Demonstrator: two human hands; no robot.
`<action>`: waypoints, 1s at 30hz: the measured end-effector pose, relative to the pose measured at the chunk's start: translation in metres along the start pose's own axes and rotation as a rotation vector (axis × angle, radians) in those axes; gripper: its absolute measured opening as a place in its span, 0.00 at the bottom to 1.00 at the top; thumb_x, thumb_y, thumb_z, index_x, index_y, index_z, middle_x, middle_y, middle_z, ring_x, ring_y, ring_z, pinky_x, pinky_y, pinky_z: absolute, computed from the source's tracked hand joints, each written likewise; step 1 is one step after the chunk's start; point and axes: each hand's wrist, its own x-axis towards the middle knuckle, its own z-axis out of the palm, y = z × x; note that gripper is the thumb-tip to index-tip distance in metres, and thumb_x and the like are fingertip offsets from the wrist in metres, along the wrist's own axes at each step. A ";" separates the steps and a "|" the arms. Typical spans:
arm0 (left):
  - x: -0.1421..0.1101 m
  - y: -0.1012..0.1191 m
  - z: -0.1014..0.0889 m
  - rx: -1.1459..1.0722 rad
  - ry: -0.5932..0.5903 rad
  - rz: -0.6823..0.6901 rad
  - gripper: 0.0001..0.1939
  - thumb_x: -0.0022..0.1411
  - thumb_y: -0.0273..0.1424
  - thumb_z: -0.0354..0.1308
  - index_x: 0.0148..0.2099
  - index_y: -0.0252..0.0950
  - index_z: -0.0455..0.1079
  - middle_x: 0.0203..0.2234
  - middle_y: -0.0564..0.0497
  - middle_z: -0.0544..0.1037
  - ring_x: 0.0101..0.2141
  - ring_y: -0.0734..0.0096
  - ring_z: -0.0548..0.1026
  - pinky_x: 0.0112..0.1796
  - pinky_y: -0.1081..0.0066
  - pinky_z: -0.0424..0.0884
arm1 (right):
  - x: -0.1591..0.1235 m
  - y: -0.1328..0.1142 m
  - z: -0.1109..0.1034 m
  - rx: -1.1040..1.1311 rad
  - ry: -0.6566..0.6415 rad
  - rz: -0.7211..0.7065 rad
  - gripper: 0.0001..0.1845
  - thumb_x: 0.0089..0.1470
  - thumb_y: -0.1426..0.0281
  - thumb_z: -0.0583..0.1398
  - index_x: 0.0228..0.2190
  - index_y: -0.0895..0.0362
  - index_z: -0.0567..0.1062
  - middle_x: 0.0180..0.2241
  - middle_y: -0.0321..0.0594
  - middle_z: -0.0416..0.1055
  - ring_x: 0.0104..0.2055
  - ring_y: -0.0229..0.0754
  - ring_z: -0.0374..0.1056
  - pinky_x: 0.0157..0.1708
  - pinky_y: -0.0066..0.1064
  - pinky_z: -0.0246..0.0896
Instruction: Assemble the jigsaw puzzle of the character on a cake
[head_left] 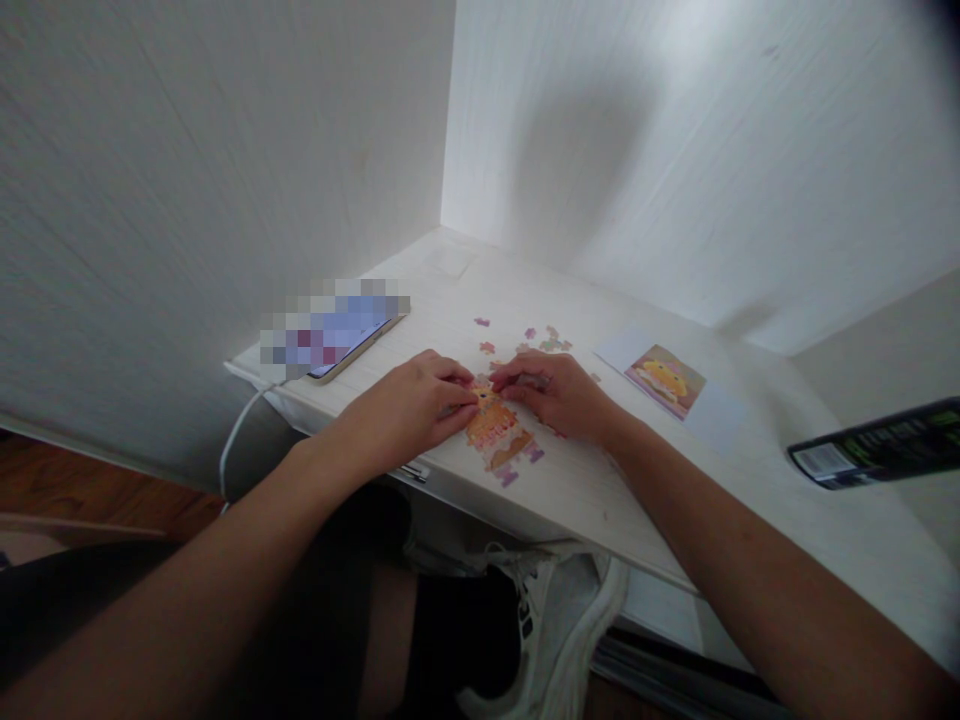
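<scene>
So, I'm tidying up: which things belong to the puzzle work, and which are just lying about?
Puzzle work:
partly joined puzzle, at the left hand and right hand
loose pieces
picture card, likely the guide

Seemingly lying about:
phone
white cable
dark container

Puzzle (496, 432) part-hid by R hand (557, 390) — phone (358, 348) scrn pixelated — btl (881, 445) cut off @ R edge.

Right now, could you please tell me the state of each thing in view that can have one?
Left hand: bent, at the far end of the puzzle section
Right hand: bent, same place
Puzzle section: partly assembled
Loose pieces: scattered, unjoined
Phone: screen lit
White cable: hanging down
Picture card: picture side up
Dark bottle: standing or lying, cannot tell
White shoe: worn, laced
</scene>
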 end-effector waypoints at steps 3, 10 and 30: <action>0.000 0.001 -0.001 -0.006 -0.013 0.005 0.12 0.69 0.33 0.57 0.46 0.35 0.80 0.46 0.45 0.77 0.44 0.60 0.74 0.47 0.60 0.73 | 0.000 -0.001 -0.002 -0.001 -0.014 -0.017 0.08 0.57 0.74 0.62 0.38 0.55 0.80 0.37 0.39 0.78 0.40 0.39 0.72 0.42 0.33 0.66; 0.000 0.006 -0.004 0.022 -0.081 0.009 0.13 0.71 0.33 0.53 0.46 0.37 0.79 0.47 0.45 0.74 0.46 0.61 0.71 0.50 0.59 0.71 | 0.002 0.000 -0.003 -0.060 -0.070 -0.155 0.09 0.58 0.75 0.60 0.35 0.54 0.82 0.39 0.40 0.78 0.42 0.40 0.71 0.47 0.36 0.65; -0.006 0.002 -0.012 0.016 -0.087 0.089 0.14 0.74 0.32 0.50 0.53 0.39 0.75 0.51 0.46 0.74 0.51 0.62 0.71 0.55 0.60 0.66 | -0.008 -0.044 -0.013 -0.582 -0.199 -0.210 0.12 0.60 0.71 0.59 0.41 0.54 0.82 0.42 0.40 0.78 0.41 0.44 0.71 0.48 0.40 0.60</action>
